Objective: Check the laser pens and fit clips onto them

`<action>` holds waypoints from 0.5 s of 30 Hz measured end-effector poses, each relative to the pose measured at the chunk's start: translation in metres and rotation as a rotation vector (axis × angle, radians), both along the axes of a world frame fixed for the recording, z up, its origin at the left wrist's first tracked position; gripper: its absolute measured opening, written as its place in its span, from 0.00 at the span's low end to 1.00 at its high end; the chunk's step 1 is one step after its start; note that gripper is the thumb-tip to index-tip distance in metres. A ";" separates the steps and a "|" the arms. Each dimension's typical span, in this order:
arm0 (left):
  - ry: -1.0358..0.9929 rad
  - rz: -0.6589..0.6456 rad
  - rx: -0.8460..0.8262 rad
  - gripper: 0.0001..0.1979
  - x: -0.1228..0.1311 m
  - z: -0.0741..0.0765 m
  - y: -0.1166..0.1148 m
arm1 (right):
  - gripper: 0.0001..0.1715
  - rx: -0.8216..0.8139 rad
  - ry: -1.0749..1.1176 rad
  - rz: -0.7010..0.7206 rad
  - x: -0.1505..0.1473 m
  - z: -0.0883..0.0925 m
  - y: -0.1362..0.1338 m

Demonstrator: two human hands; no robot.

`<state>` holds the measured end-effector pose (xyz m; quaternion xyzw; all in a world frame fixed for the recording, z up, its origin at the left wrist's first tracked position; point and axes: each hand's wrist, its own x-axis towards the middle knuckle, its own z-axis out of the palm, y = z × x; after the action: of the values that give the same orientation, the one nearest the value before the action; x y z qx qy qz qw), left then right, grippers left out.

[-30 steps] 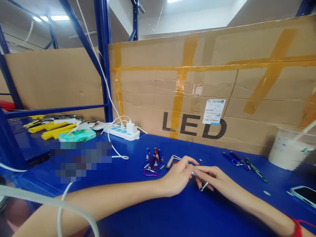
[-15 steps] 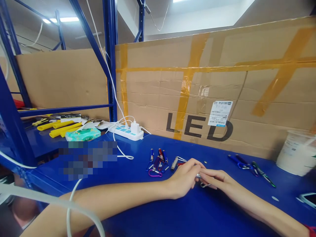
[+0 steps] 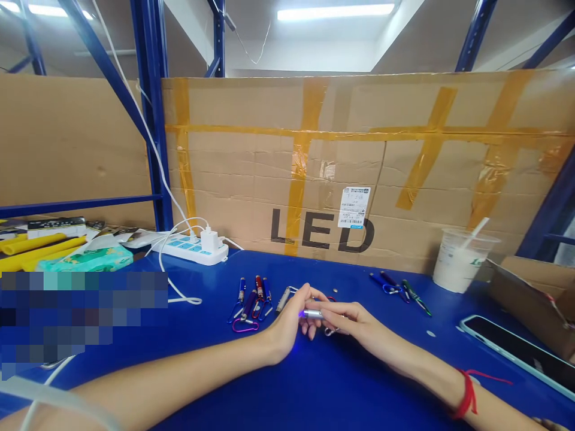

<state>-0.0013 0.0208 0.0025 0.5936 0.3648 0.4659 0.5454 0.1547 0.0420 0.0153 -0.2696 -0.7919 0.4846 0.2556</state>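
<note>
Both my hands meet at the middle of the blue table point(image 3: 287, 383). My right hand point(image 3: 348, 320) pinches a small silver keychain flashlight point(image 3: 313, 313), its tip glowing violet toward my left palm. My left hand point(image 3: 294, 320) curls around the lit end, fingers touching the barrel. A silver clip hangs below the flashlight. Just left of my hands lies a cluster of keychain flashlights point(image 3: 252, 296) in blue, red and purple with carabiners. Another silver flashlight point(image 3: 283, 299) lies behind my left hand.
A taped cardboard box point(image 3: 359, 167) marked LED walls the back. A white power strip point(image 3: 191, 248) with cable sits at left. More small flashlights point(image 3: 398, 286), a plastic cup point(image 3: 462, 260), a phone point(image 3: 516, 353) and a brown box point(image 3: 534, 299) are at right. Yellow tubes and a tissue pack lie far left.
The view has swung right and down a little. My hands stayed together on the silver flashlight, and its tip now shines violet, which it did not before.
</note>
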 end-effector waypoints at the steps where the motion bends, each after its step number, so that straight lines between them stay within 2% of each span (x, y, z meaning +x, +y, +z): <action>1: 0.003 -0.006 -0.005 0.25 0.000 0.001 0.000 | 0.26 0.010 0.010 0.006 0.000 -0.001 0.001; 7: 0.052 -0.035 0.001 0.26 0.000 0.007 -0.006 | 0.23 0.061 0.046 0.024 -0.002 -0.002 -0.001; 15: 0.098 -0.052 0.093 0.22 0.000 0.004 -0.010 | 0.16 -0.032 0.120 0.036 -0.003 -0.002 0.000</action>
<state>-0.0008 0.0104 0.0064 0.6496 0.3534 0.4383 0.5109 0.1520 0.0416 0.0133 -0.2297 -0.7720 0.5172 0.2894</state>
